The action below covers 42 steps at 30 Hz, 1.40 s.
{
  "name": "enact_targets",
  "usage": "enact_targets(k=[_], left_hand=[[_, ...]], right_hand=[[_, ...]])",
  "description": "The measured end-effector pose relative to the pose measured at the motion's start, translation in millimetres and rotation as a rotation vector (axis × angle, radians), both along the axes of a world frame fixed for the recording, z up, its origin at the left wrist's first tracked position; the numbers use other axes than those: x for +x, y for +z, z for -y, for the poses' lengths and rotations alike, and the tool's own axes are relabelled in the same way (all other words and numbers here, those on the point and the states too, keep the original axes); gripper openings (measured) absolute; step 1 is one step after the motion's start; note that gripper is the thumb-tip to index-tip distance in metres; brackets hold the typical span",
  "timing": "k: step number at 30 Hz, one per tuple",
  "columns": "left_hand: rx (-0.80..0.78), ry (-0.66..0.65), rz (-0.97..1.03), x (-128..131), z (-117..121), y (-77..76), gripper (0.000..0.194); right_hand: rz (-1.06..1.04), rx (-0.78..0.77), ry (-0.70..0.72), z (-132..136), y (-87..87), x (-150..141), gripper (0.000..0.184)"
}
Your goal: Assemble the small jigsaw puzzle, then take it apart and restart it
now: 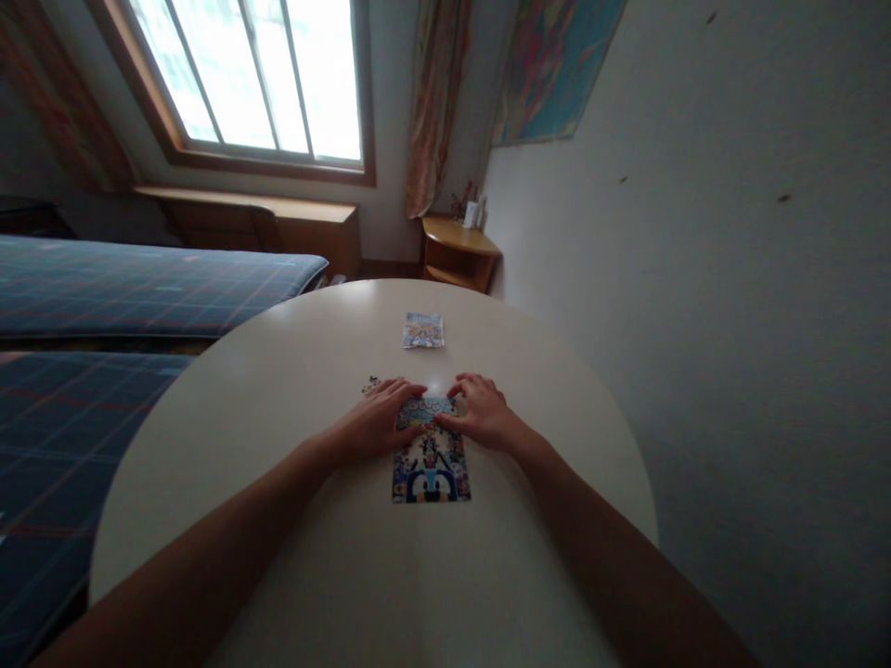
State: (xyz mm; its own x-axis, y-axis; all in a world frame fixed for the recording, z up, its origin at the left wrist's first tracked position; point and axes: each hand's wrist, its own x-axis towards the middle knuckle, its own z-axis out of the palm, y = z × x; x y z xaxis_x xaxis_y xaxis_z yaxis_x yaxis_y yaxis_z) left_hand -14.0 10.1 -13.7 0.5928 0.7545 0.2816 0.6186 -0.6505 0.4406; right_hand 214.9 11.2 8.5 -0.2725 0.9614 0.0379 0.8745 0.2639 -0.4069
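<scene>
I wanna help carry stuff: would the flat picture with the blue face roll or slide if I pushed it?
The picture looks thin and flat, so it's probably light and unlikely to roll. It might slide, since the table looks smooth.

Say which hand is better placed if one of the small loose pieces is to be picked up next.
Probably the left hand: the small loose pieces lie right beside it. The right hand is at the opposite side of the puzzle and would have to cross over.
</scene>
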Motion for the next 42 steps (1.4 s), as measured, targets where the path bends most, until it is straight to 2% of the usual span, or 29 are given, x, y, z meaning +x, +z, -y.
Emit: enact_targets(k=[8, 21, 31, 36, 42], left_hand=[[0.045, -0.023, -0.006, 4, 2, 3.5, 0.045], [0.077, 0.058, -0.005, 14, 4, -4.2, 0.037], [0.049, 0.060, 0.024, 15, 4, -3.5, 0.035], [0.058, 0.069, 0.030, 16, 4, -5.4, 0.035], [0.024, 0.078, 0.042, 15, 3, -5.1, 0.040]], right_hand=[[0.037, -0.032, -0.023, 0, 4.9, -4, 0.048], [0.092, -0.047, -0.013, 4, 9.9, -9, 0.044], [0.046, -0.005, 0.029, 2, 2.3, 2, 0.046], [0.034, -0.043, 0.095, 3, 4.5, 8, 0.058], [0.014, -0.037, 0.068, 3, 3.3, 5, 0.062]])
